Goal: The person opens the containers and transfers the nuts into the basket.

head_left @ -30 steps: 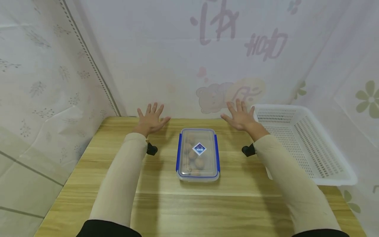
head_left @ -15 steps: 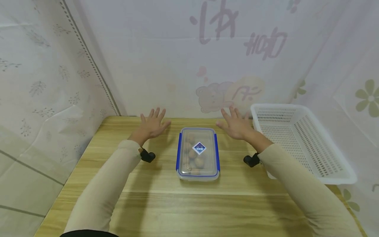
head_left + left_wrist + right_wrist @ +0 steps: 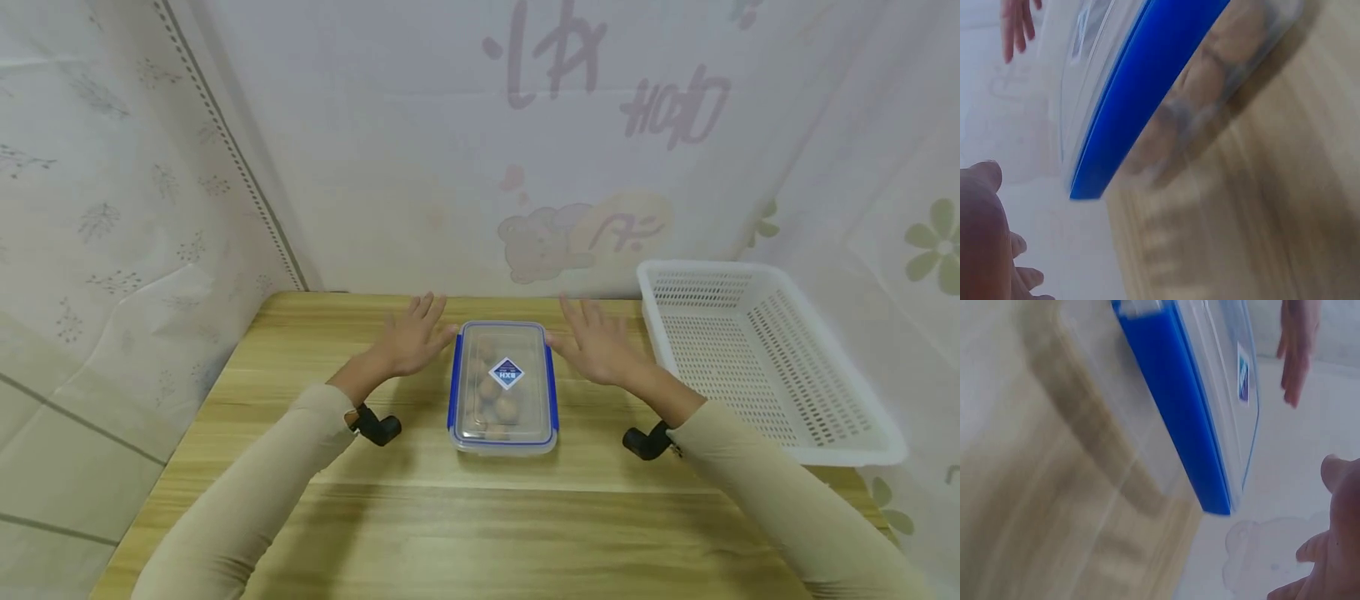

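Observation:
A clear plastic food container with blue side clips lies on the table, its lid on. Through its wall show several brown rounded things, of a kind I cannot tell. My left hand is just left of the container, fingers extended and thumb toward the left clip. On the other side, my right hand has its fingers spread, the thumb close to the right clip. Whether that thumb touches the container I cannot tell. Both hands hold nothing.
A white perforated plastic basket stands at the right of the wooden table. Behind the table hangs a pale printed cloth, and patterned cloth also covers both sides. A black camera mount sits on each wrist.
Both hands have come down and inward from the table's back edge, toward the container's two sides. The container and the basket stay where they were.

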### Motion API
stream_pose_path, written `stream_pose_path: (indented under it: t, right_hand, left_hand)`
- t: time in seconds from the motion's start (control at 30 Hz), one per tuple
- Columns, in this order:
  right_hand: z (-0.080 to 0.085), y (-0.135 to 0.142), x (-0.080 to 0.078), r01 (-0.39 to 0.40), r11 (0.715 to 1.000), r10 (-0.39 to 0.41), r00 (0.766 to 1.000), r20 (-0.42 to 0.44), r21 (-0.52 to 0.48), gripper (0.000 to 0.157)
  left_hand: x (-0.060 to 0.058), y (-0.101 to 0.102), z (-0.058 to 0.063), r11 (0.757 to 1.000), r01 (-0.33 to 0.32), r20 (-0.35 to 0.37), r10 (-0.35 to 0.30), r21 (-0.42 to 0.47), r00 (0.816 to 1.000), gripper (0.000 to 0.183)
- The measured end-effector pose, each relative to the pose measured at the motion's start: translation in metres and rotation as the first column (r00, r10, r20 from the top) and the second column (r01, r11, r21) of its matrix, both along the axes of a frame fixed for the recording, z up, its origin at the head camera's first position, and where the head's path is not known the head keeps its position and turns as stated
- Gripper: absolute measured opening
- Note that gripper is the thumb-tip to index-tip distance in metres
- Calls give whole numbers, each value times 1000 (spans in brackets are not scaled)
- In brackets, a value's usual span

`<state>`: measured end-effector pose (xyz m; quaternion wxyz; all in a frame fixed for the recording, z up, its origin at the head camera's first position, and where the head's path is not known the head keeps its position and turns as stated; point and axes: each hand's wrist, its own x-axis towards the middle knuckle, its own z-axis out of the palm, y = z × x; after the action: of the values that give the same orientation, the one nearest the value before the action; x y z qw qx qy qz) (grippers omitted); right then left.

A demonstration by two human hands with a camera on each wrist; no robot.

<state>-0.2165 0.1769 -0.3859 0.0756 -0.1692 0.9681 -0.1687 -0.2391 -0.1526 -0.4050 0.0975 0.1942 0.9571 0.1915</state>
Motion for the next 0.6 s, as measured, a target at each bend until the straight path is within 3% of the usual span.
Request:
stream_pose_path:
  t: [0.2,0.37,0.5,0.6]
  right_hand:
    - [-14,-8,16,7,994,-2,999,49,-111,81]
    - [-25,-20,26,36,963,-1,991,130,-266,80]
    - [-40,-28,30,26,908,23,993,112,-418,71]
    - [-51,-32,33,78,866,-12,991,136,-493,71]
  left_hand:
    - [15,6,-17,981,32,19,-36,190,999,71]
    - [25,11,-26,912,36,78,-74,409,994,68]
    - [31,16,-31,850,36,93,-99,525,991,55]
    - [34,21,-36,817,34,95,-108,576,990,48]
